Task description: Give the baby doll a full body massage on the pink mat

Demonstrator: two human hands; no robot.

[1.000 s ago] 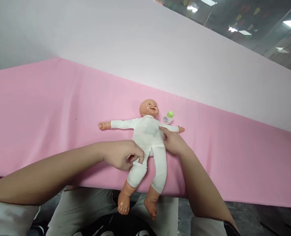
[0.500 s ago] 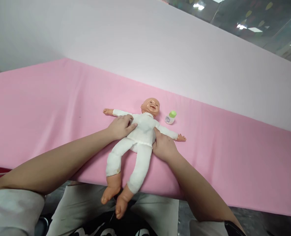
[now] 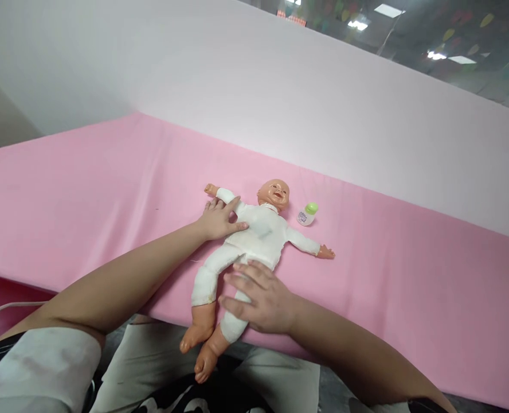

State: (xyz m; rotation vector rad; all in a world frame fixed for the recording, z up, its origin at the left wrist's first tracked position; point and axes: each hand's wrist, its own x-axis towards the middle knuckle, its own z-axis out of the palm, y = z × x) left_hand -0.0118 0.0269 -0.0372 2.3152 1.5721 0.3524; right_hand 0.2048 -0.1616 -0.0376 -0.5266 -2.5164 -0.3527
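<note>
A baby doll (image 3: 258,232) with a white cloth body lies on its back on the pink cloth, its head away from me and its bare feet over the near edge. My left hand (image 3: 220,220) rests beside its chest, fingers apart, the thumb on the torso and other fingers near the doll's arm on the left. Over the doll's upper leg on the right is my right hand (image 3: 261,295), its fingers spread and holding nothing. A small bottle (image 3: 307,214) with a green cap lies to the right of the doll's head.
The pink cloth (image 3: 430,275) covers the long table. Behind it runs a pale wall (image 3: 323,103), with glass above at the upper right. A white cable (image 3: 14,305) is at the lower left.
My right hand has moved from the doll's side down over its leg, and its fingers have spread. My left hand's fingers have opened toward the doll's arm. The view has shifted slightly.
</note>
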